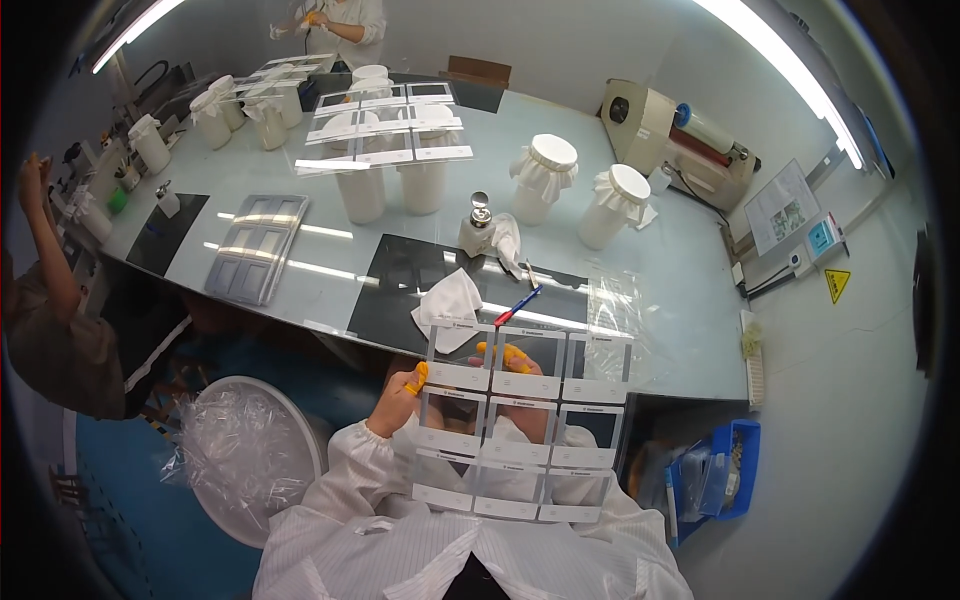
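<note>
A clear sheet [521,466] with rows of white-framed rectangular windows is tilted in front of my body. My left hand [398,402], with yellow finger cots, is closed on its left edge. Through the windows shows my right hand [520,385], behind the sheet, also in yellow finger cots. Its fingers look spread, partly covered by the white frames; whether they touch the sheet I cannot tell. Beyond the sheet, a white cloth [448,308] and a red and blue pen [518,306] lie on a black mat [395,285] at the table's near edge.
A similar sheet [385,128] rests on cloth-covered white jars [362,192]. More jars [545,180], a metal-topped bottle [478,228] and stacked trays [257,250] stand on the table. A roller machine [680,140] is back right. A bin [250,460] of clear film stands left; two other people are nearby.
</note>
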Available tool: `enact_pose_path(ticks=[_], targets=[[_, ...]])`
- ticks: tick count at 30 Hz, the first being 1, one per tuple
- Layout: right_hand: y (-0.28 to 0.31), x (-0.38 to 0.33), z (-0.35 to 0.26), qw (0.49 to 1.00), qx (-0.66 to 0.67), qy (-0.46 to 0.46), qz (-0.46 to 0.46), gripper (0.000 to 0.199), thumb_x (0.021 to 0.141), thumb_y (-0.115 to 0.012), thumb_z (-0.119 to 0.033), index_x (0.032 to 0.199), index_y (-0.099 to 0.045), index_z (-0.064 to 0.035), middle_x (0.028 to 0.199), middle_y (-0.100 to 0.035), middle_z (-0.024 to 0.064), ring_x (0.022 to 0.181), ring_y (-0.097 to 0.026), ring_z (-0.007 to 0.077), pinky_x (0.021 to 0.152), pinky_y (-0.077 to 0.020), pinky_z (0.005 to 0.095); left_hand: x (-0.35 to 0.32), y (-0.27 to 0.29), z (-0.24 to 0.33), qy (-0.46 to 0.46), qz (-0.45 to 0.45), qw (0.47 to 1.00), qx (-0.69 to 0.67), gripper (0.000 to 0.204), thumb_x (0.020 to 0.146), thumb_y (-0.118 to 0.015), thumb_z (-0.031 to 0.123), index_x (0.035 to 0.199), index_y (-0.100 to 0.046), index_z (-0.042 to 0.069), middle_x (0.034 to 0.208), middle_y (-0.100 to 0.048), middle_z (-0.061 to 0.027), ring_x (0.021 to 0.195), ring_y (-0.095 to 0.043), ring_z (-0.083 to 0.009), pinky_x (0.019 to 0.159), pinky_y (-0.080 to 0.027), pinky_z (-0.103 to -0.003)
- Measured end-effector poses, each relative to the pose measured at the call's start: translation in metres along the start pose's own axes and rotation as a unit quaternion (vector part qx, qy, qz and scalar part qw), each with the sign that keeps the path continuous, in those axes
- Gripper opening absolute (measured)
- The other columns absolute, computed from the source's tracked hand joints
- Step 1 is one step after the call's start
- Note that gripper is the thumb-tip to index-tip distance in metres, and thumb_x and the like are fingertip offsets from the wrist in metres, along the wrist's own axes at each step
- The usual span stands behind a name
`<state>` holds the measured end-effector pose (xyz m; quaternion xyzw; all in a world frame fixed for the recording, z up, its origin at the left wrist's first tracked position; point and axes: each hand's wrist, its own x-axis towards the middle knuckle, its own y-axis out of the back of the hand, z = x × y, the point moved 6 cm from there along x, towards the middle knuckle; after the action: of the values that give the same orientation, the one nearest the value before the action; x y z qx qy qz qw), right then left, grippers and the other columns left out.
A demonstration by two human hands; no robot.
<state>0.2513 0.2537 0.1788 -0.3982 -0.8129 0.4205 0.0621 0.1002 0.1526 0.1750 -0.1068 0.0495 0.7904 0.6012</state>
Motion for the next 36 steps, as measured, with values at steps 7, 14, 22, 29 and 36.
enact_pose_path(ticks=[7, 14, 22, 29, 36], targets=[[0.023, -0.01, 0.0, 0.973, -0.177, 0.142, -0.036, 0.027, 0.088, -0.043, -0.022, 0.105, -0.046, -0.0013, 0.089, -0.055, 0.0089, 0.079, -0.055, 0.0146, 0.071, -0.0472, 0.0269, 0.013, 0.002, -0.022, -0.096, 0.045, 0.976, -0.19, 0.027, 0.089, -0.044, 0.025, 0.086, -0.053, 0.0, 0.081, -0.053, -0.0035, 0.072, -0.05, -0.0091, 0.069, -0.042, -0.021], [0.032, -0.041, -0.062, 0.976, 0.168, -0.047, -0.127, 0.032, 0.082, -0.048, -0.043, 0.08, -0.052, -0.0118, 0.055, -0.035, -0.0022, 0.043, -0.032, 0.008, 0.039, -0.0282, 0.0188, 0.018, 0.096, 0.0, -0.238, 0.149, 0.84, -0.465, 0.025, 0.087, -0.045, 0.022, 0.097, -0.054, 0.001, 0.09, -0.059, -0.0082, 0.084, -0.056, -0.0182, 0.076, -0.046, -0.028], [0.187, -0.124, -0.197, 0.961, 0.142, 0.216, 0.102, 0.021, 0.085, -0.049, -0.025, 0.086, -0.052, -0.0044, 0.05, -0.023, -0.0041, 0.039, -0.023, 0.0048, 0.031, -0.0184, 0.0169, -0.054, 0.251, -0.024, -0.399, 0.199, 0.823, -0.351, 0.033, 0.089, -0.037, 0.023, 0.112, -0.046, 0.001, 0.106, -0.054, -0.0121, 0.087, -0.056, -0.0201, 0.084, -0.045, -0.03], [0.247, -0.132, -0.161, 0.896, 0.107, 0.287, 0.321, 0.021, 0.086, -0.047, -0.024, 0.092, -0.053, -0.0048, 0.052, -0.036, -0.0026, 0.039, -0.031, 0.0063, 0.036, -0.0275, 0.0179, -0.061, 0.24, -0.032, -0.354, 0.2, 0.825, -0.391, 0.032, 0.088, -0.038, 0.025, 0.102, -0.052, 0.0, 0.092, -0.057, -0.013, 0.078, -0.056, -0.0205, 0.082, -0.044, -0.03], [0.259, -0.149, -0.112, 0.857, -0.001, 0.202, 0.473, 0.021, 0.083, -0.051, -0.015, 0.102, -0.05, -0.0059, 0.067, -0.052, 0.0022, 0.053, -0.048, 0.0124, 0.052, -0.0421, 0.0245, -0.047, 0.215, -0.037, -0.235, 0.294, 0.828, -0.416, 0.029, 0.086, -0.044, 0.025, 0.097, -0.057, 0.002, 0.09, -0.061, -0.0107, 0.074, -0.059, -0.0204, 0.075, -0.048, -0.032]])
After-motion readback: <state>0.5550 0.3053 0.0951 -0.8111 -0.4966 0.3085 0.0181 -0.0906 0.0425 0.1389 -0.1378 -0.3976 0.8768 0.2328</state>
